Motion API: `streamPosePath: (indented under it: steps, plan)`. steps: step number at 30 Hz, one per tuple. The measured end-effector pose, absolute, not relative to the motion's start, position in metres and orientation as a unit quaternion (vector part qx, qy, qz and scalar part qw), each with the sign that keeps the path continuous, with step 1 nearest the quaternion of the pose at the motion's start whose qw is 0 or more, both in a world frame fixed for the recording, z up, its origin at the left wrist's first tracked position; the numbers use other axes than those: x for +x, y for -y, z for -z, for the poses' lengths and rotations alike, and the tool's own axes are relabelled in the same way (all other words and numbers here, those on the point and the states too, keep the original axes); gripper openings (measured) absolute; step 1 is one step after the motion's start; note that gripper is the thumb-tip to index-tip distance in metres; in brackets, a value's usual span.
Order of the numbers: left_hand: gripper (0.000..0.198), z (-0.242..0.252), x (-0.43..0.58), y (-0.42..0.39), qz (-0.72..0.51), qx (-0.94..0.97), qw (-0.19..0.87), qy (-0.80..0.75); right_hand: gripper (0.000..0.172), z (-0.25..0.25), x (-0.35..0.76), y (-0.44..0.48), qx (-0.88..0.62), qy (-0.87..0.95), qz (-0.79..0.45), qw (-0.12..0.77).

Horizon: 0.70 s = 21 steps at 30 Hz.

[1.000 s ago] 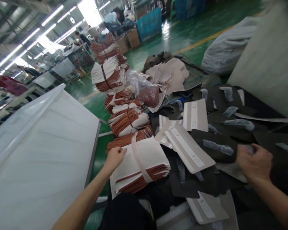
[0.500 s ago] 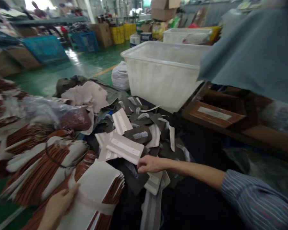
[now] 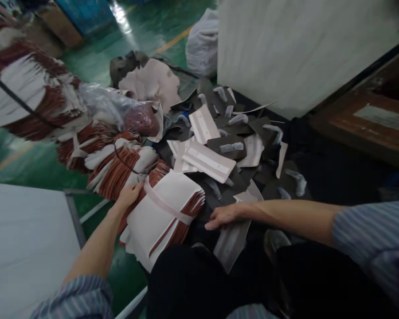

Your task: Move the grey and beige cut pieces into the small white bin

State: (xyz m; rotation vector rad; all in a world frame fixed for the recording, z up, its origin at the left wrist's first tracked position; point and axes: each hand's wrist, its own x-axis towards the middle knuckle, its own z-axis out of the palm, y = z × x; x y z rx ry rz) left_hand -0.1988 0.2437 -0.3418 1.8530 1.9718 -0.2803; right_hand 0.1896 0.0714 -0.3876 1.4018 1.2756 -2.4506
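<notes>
A bundle of white-faced, red-brown-backed pieces (image 3: 153,217), wrapped with a pale band (image 3: 164,204), lies in front of me and looks like cut leather. My left hand (image 3: 131,195) is closed at its far left edge, fingertips partly hidden. To the right of the bundle, my right hand (image 3: 222,215) is palm down with loosely bent fingers slightly apart, and no object shows in it. Just beneath it is a long grey-beige strip piece (image 3: 232,243). Beyond it lie scattered dark flat pieces (image 3: 231,147) with clear plastic bits, and a beige panel with a white strip (image 3: 209,161).
More red-brown and white bundles (image 3: 119,170) are stacked at left, near a plastic bag (image 3: 103,104). A large white bin (image 3: 269,53) stands behind the pile, a wooden box (image 3: 369,119) at right. A white sack (image 3: 202,44) rests on the green floor (image 3: 156,26).
The view has tilted down. My left hand has shifted from the bundle's near left side to its far left edge. My right hand has drawn back from the beige panel towards me.
</notes>
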Motion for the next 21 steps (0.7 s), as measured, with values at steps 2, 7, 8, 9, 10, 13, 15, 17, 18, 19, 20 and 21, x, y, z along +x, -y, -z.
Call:
streamPosePath:
  steps: [2, 7, 8, 9, 10, 13, 15, 17, 18, 19, 20, 21]
  plan:
    - [0.075, 0.354, -0.209, -0.254, 0.109, 0.682, 0.213, -0.691, 0.063, 0.417, 0.155, -0.048, 0.506, -0.249, 0.821, -0.091]
    - [0.077, 0.378, -0.208, -0.269, 0.077, 0.688, 0.211, -0.69, 0.088, 0.469, 0.08, -0.003, 0.52, -0.081, 0.805, -0.274]
    - [0.077, 0.381, -0.208, -0.27, 0.073, 0.684, 0.22, -0.691, 0.088, 0.477, 0.069, 0.0, 0.506, -0.038, 0.803, -0.314]
    - [0.078, 0.383, -0.209, -0.272, 0.074, 0.681, 0.233, -0.691, 0.086, 0.484, 0.061, 0.002, 0.486, 0.014, 0.799, -0.354]
    - [0.08, 0.386, -0.211, -0.275, 0.08, 0.676, 0.246, -0.689, 0.084, 0.49, 0.053, 0.003, 0.462, 0.07, 0.793, -0.392]
    - [0.082, 0.395, -0.216, -0.285, 0.098, 0.664, 0.283, -0.686, 0.075, 0.503, 0.034, -0.004, 0.392, 0.195, 0.775, -0.456]
    - [0.083, 0.403, -0.218, -0.293, 0.104, 0.654, 0.297, -0.688, 0.069, 0.504, 0.022, -0.014, 0.371, 0.236, 0.762, -0.475]
    - [0.086, 0.41, -0.218, -0.302, 0.114, 0.637, 0.307, -0.698, 0.066, 0.498, 0.009, -0.026, 0.352, 0.266, 0.756, -0.484]
    - [0.089, 0.413, -0.217, -0.305, 0.12, 0.626, 0.311, -0.705, 0.066, 0.493, 0.004, -0.032, 0.342, 0.279, 0.755, -0.484]
    - [0.092, 0.415, -0.215, -0.307, 0.127, 0.616, 0.314, -0.711, 0.066, 0.489, 0.0, -0.037, 0.336, 0.29, 0.757, -0.481]
    - [0.095, 0.417, -0.213, -0.308, 0.133, 0.608, 0.317, -0.715, 0.066, 0.484, -0.002, -0.04, 0.334, 0.3, 0.758, -0.473]
    - [0.096, 0.417, -0.212, -0.308, 0.137, 0.603, 0.322, -0.717, 0.067, 0.48, -0.003, -0.043, 0.338, 0.308, 0.76, -0.462]
